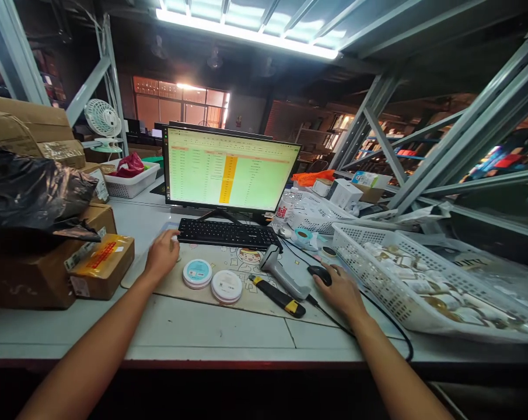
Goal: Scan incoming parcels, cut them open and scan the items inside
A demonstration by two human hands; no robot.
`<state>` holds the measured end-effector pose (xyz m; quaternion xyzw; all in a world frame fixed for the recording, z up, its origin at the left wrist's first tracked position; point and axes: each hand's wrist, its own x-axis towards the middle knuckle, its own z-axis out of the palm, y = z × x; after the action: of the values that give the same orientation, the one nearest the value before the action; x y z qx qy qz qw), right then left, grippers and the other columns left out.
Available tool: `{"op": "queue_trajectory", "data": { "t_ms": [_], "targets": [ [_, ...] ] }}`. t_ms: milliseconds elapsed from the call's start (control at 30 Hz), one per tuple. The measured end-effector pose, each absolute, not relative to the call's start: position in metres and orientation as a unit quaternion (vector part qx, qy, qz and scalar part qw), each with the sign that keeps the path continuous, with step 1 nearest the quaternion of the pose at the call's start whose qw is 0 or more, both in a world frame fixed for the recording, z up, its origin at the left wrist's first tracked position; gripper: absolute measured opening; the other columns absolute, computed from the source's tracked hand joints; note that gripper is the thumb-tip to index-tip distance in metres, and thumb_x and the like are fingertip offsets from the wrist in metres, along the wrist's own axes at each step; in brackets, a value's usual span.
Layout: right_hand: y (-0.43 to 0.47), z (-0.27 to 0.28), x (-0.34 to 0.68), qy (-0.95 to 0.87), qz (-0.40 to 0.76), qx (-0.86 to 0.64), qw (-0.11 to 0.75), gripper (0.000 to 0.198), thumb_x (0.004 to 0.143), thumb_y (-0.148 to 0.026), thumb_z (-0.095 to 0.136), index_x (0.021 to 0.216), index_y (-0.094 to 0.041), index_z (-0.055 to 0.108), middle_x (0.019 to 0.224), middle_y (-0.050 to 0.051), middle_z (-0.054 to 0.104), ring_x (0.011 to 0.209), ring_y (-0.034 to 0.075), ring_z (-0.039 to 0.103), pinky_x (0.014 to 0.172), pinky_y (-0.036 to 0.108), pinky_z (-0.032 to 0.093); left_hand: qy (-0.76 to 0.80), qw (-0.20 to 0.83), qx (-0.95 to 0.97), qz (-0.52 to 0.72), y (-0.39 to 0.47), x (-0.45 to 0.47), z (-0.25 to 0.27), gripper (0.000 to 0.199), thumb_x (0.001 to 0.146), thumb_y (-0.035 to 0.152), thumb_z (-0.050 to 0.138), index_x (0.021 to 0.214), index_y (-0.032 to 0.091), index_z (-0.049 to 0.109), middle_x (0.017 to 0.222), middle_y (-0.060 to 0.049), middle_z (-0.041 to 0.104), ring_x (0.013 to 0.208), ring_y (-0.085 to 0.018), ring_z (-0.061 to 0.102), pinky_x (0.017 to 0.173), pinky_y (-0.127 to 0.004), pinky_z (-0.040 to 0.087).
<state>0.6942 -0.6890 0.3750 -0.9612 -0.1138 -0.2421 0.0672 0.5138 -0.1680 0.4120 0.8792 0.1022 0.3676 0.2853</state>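
My right hand (pixel 341 291) rests over a black computer mouse (pixel 320 275), its fingers around it. At the left end of the black keyboard (pixel 226 232) lies my left hand (pixel 162 255), fingertips reaching the keyboard's edge with nothing held. Behind the keyboard stands a monitor (pixel 198 175) showing a spreadsheet with one orange column. Between my hands, two round flat tubs, one with a blue label (pixel 198 272) and one with a white label (pixel 226 286), sit on a printed desk mat (pixel 241 303). A grey barcode scanner (pixel 285 275) and a yellow-and-black box cutter (pixel 279 296) lie nearer the mouse.
Cardboard boxes (pixel 102 265) and black plastic wrapping (pixel 31 186) are piled at left. A white basket of small packages (pixel 377 280) stands right of my right hand. Cables run along the desk there. A fan (pixel 102 118) and metal rack posts (pixel 384 146) stand farther back.
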Motion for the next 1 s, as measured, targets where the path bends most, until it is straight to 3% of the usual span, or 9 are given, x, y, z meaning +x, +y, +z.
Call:
{"op": "queue_trajectory", "data": {
  "t_ms": [267, 633, 767, 900, 1000],
  "targets": [
    [-0.690, 0.357, 0.693, -0.115, -0.217, -0.964, 0.105, 0.057, 0.093, -0.042, 0.047, 0.144, -0.018, 0.057, 0.141, 0.018, 0.057, 0.127, 0.035, 0.057, 0.113, 0.050, 0.046, 0.145, 0.329, 0.889, 0.285, -0.165, 0.521, 0.404, 0.036, 0.093, 0.033, 0.052, 0.127, 0.023, 0.057, 0.107, -0.007, 0.073, 0.089, -0.025, 0.070, 0.077, -0.033, 0.050],
    [-0.684, 0.370, 0.690, -0.119, -0.211, -0.966, 0.096, 0.058, 0.095, -0.037, 0.049, 0.147, -0.012, 0.056, 0.151, 0.021, 0.050, 0.135, 0.036, 0.052, 0.115, 0.051, 0.043, 0.138, 0.335, 0.898, 0.249, -0.166, 0.524, 0.398, 0.035, 0.091, 0.044, 0.057, 0.119, 0.023, 0.060, 0.103, -0.006, 0.075, 0.091, -0.024, 0.069, 0.078, -0.031, 0.047],
    [-0.629, 0.416, 0.698, -0.162, -0.194, -0.963, 0.098, 0.049, 0.098, -0.030, 0.044, 0.139, -0.010, 0.061, 0.144, 0.019, 0.060, 0.135, 0.032, 0.052, 0.117, 0.045, 0.039, 0.147, 0.316, 0.905, 0.242, -0.164, 0.525, 0.398, 0.031, 0.091, 0.045, 0.056, 0.112, 0.023, 0.062, 0.097, -0.007, 0.074, 0.091, -0.026, 0.069, 0.076, -0.031, 0.046],
    [-0.536, 0.453, 0.717, -0.229, -0.064, -0.969, 0.068, 0.042, 0.100, -0.024, 0.041, 0.133, -0.011, 0.064, 0.138, 0.015, 0.066, 0.128, 0.025, 0.058, 0.111, 0.034, 0.041, 0.146, 0.304, 0.909, 0.246, -0.160, 0.526, 0.396, 0.028, 0.090, 0.046, 0.056, 0.107, 0.024, 0.061, 0.095, -0.006, 0.074, 0.087, -0.025, 0.069, 0.074, -0.030, 0.044],
    [-0.480, 0.457, 0.734, -0.243, -0.016, -0.968, 0.053, 0.035, 0.097, -0.023, 0.047, 0.122, -0.015, 0.070, 0.132, 0.013, 0.070, 0.123, 0.027, 0.061, 0.106, 0.036, 0.044, 0.129, 0.298, 0.913, 0.247, -0.155, 0.525, 0.395, 0.024, 0.091, 0.046, 0.055, 0.099, 0.024, 0.059, 0.092, -0.005, 0.073, 0.084, -0.024, 0.068, 0.071, -0.030, 0.042]
  ]
}}
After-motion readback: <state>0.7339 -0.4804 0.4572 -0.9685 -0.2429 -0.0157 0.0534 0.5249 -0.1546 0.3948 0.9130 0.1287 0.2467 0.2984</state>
